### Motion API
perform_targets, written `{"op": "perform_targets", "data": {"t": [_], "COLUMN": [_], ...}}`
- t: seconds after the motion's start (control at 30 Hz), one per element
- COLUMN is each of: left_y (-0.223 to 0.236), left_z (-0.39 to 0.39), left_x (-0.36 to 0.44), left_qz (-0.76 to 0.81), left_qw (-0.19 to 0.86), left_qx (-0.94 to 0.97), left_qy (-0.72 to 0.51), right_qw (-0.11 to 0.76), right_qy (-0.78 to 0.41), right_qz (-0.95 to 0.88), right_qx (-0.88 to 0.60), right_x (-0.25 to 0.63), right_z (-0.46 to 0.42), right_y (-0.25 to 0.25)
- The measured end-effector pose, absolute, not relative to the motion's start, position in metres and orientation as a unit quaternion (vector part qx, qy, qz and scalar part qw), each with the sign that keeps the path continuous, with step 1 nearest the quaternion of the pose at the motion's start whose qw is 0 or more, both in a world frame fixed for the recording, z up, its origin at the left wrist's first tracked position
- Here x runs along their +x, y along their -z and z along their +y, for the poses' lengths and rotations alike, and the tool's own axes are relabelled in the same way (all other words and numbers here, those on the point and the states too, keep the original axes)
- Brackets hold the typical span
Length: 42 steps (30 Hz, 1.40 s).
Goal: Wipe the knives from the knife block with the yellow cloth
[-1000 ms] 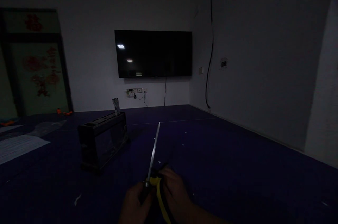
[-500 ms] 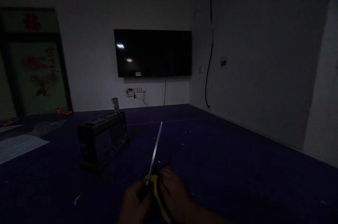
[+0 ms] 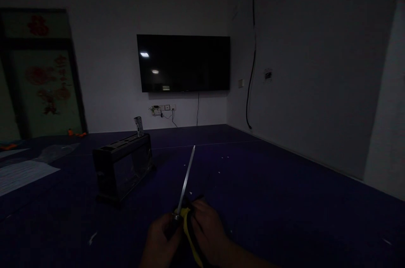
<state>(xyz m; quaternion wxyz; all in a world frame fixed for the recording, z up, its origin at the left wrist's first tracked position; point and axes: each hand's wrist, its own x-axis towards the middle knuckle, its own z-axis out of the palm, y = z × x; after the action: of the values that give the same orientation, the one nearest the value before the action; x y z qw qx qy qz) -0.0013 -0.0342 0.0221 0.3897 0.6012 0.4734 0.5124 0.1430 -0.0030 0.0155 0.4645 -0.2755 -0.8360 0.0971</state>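
In dim light, my left hand (image 3: 161, 236) is closed around the dark handle of a long, slim metal rod (image 3: 186, 181) that looks like a sharpening steel. The rod points up and away, with a shiny collar where it meets the handle. Close beside it, my right hand (image 3: 210, 228) has its fingers closed on a yellow-and-black thing (image 3: 187, 226), curved and band-like, whose kind I cannot make out. This thing lies between the two hands, against the base of the rod. Darkness hides most of the fingers' undersides and the lower part of the handle.
A black block-like holder (image 3: 122, 167) with see-through sides stands left on the blue surface (image 3: 268, 200), a patterned handle (image 3: 138, 127) upright in it. Farther left are printed paper (image 3: 25, 177), clear plastic (image 3: 58, 152) and orange items (image 3: 76, 133). White scraps are scattered about. A television (image 3: 185, 63) hangs behind.
Almost nothing differs. My right hand's fingers have shifted very slightly on the yellow-and-black thing, while the rod stays nearly in place.
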Motion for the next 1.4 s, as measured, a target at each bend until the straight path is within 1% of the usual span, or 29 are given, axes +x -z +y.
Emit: {"op": "perform_targets", "data": {"t": [0.13, 0.27, 0.37, 0.53, 0.67, 0.9, 1.0, 1.1, 1.23, 1.4], "left_y": [-0.020, -0.018, -0.015, -0.010, -0.011, -0.013, -0.013, -0.013, -0.010, -0.009], "left_z": [-0.036, -0.036, -0.034, -0.029, -0.028, -0.030, -0.030, -0.030, -0.030, -0.029], "left_x": [-0.004, -0.006, -0.006, -0.005, -0.003, 0.001, 0.001, -0.002, -0.005, -0.004], "left_qz": [0.454, 0.456, 0.459, 0.493, 0.498, 0.487, 0.485, 0.478, 0.451, 0.424], "left_qw": [0.399, 0.405, 0.399, 0.340, 0.322, 0.363, 0.378, 0.392, 0.427, 0.460], "left_qx": [0.620, 0.612, 0.619, 0.626, 0.615, 0.584, 0.574, 0.574, 0.572, 0.569], "left_qy": [-0.500, -0.504, -0.497, -0.499, -0.520, -0.539, -0.540, -0.537, -0.536, -0.534], "right_qw": [0.439, 0.440, 0.464, 0.492, 0.508, 0.525, 0.524, 0.496, 0.465, 0.457], "right_qy": [-0.120, -0.110, -0.083, -0.040, 0.004, 0.077, 0.074, 0.058, -0.001, -0.072], "right_qz": [-0.848, -0.847, -0.837, -0.827, -0.822, -0.814, -0.812, -0.821, -0.834, -0.832], "right_qx": [-0.271, -0.276, -0.278, -0.271, -0.258, -0.236, -0.245, -0.278, -0.297, -0.307], "right_x": [0.141, 0.140, 0.140, 0.142, 0.143, 0.143, 0.143, 0.143, 0.142, 0.142], "right_z": [-0.002, -0.003, -0.002, -0.002, -0.003, -0.006, -0.005, -0.003, -0.001, 0.000], "right_y": [-0.017, -0.016, -0.013, -0.011, -0.011, -0.010, -0.009, -0.008, -0.009, -0.010]}}
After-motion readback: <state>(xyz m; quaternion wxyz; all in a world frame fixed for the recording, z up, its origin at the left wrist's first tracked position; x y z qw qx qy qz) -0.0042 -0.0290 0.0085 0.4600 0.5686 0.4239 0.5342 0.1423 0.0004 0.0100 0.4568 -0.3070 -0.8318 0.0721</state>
